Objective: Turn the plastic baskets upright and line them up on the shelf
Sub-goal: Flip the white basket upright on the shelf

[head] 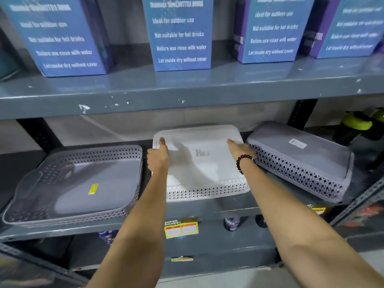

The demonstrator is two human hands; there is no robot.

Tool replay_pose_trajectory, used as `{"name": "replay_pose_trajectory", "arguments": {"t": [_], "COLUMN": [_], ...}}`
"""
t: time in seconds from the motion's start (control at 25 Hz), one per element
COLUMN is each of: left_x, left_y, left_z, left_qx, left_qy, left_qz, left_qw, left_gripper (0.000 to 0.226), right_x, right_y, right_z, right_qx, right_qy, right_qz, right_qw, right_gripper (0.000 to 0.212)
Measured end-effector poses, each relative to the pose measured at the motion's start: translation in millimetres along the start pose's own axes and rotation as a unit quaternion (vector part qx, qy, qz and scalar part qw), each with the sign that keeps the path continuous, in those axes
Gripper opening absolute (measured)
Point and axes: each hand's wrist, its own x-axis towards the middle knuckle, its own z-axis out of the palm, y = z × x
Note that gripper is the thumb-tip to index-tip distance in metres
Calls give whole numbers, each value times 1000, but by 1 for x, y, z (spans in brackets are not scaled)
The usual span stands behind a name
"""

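Three perforated plastic baskets lie on the grey middle shelf [218, 208]. A grey basket [83, 177] at the left sits upright, showing its inside and a yellow sticker. The white basket [207, 163] in the middle lies upside down, its flat bottom facing up. My left hand [159, 155] holds its left edge, thumb on top. My right hand [241, 148] holds its right edge, a dark bead bracelet on the wrist. To the right, another grey basket [301, 159] lies upside down and tilted, touching the white one's right side.
Blue and purple bottle boxes [179, 34] stand in a row on the shelf above [187, 94], low over the baskets. Black bottles with green lids [357, 125] stand at the far right. Price tags [180, 227] hang on the shelf's front edge.
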Motion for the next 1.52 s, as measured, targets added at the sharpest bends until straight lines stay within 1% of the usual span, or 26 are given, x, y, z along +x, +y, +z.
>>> {"name": "replay_pose_trajectory", "arguments": {"t": [0.04,0.08,0.12,0.16,0.2,0.24,0.28,0.32,0.36,0.4,0.44,0.48,0.52,0.6,0.64,0.68,0.72,0.8,0.92,1.04,1.12,1.24,1.4,1.52], "left_x": [-5,-12,-20,-24,-25,-23,-20,-16,-14,-13,-15,-18,-22,-34,-40,-46,-48,-51,-54,-58,-57,-54,-52,-50], "left_y": [3,8,13,17,18,14,8,1,-6,-12,-16,-19,-22,-26,-29,-33,-38,-46,-58,-63,-62,-63,-65,-64], "left_z": [-2,-6,-14,-21,-30,-39,-46,-52,-58,-61,-65,-69,-71,-74,-74,-75,-75,-77,-78,-76,-79,-82,-83,-82], "left_qx": [-49,-114,-189,-247,-290,-315,-322,-316,-302,-284,-268,-253,-236,-198,-185,-178,-165,-97,26,116,170,226,259,259], "left_qy": [18,33,46,55,62,63,59,53,45,39,32,30,34,61,78,90,100,122,146,138,134,133,132,138], "left_qz": [33,64,90,98,93,75,57,40,27,10,-7,-23,-37,-54,-57,-58,-54,-30,23,78,101,116,135,143], "left_qw": [998,991,977,962,951,944,943,946,952,958,963,967,970,977,978,978,980,987,989,980,971,958,947,945], "left_gripper": [70,59,46,35,30,33,37,41,43,45,46,45,42,29,19,19,27,40,36,26,27,35,37,39], "right_x": [-1,-5,-6,-8,-12,-16,-18,-18,-18,-15,-8,1,15,43,52,51,36,4,1,9,9,1,-9,-11], "right_y": [-4,-8,-12,-13,-12,-5,4,13,23,31,40,48,57,73,78,79,76,69,73,83,87,86,85,86], "right_z": [-1,-4,-8,-13,-17,-20,-23,-23,-24,-23,-22,-19,-14,-1,3,2,-5,-22,-22,-16,-13,-15,-16,-20], "right_qx": [45,121,225,335,415,464,493,508,519,521,512,501,481,427,417,417,401,349,217,152,135,119,135,132], "right_qy": [38,77,99,109,105,90,71,33,-14,-56,-90,-110,-119,-105,-102,-109,-113,-111,-114,-94,-85,-85,-73,-87], "right_qz": [5,-3,-8,-11,-8,1,8,19,28,27,20,24,35,43,41,44,51,52,9,-10,-24,-43,-36,-31], "right_qw": [998,990,969,936,904,881,867,860,854,852,854,858,868,897,902,902,908,929,969,984,987,988,988,987], "right_gripper": [83,83,80,74,67,60,56,59,68,68,59,45,34,24,20,16,14,23,33,25,34,38,39,37]}}
